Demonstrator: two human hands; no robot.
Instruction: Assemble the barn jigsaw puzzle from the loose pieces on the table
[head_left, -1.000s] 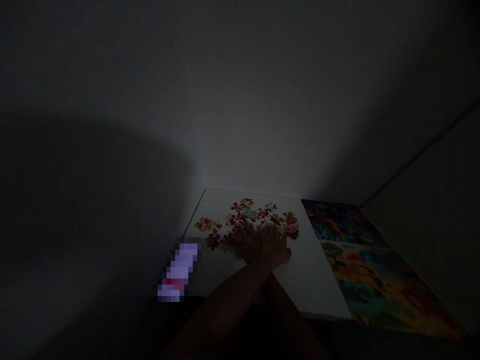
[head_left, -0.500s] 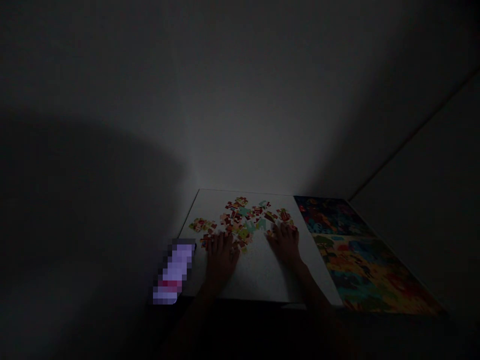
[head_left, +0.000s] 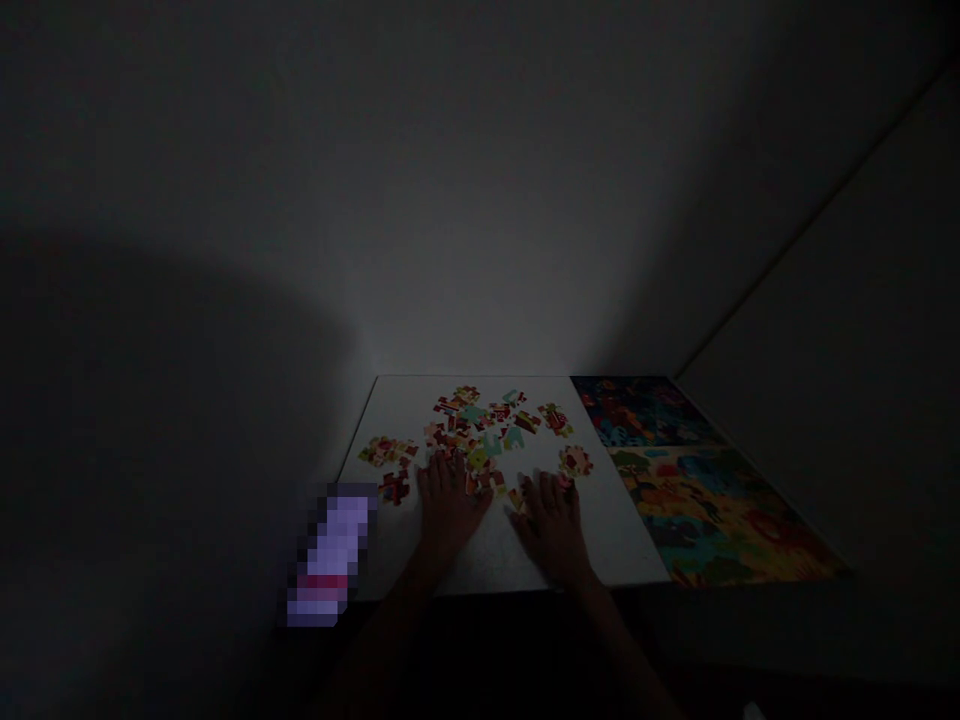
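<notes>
Dim white desk (head_left: 607,545): left hand (head_left: 448,503) and right hand (head_left: 553,517) lie flat, holding nothing; puzzle pieces (head_left: 487,430) spread just beyond fingertips, nearer left.

No word, number or brand can be read anywhere. The loose puzzle pieces (head_left: 487,435) and the colourful picture sheet (head_left: 697,490) at three o'clock show only dim artwork. The lit screen (head_left: 330,555) at nine o'clock is blurred into blocks.

Loose, colourful jigsaw pieces (head_left: 487,432), lying flat, scattered just beyond the left hand (head_left: 448,505) and right hand (head_left: 551,520); a few touching the fingertips.
</notes>
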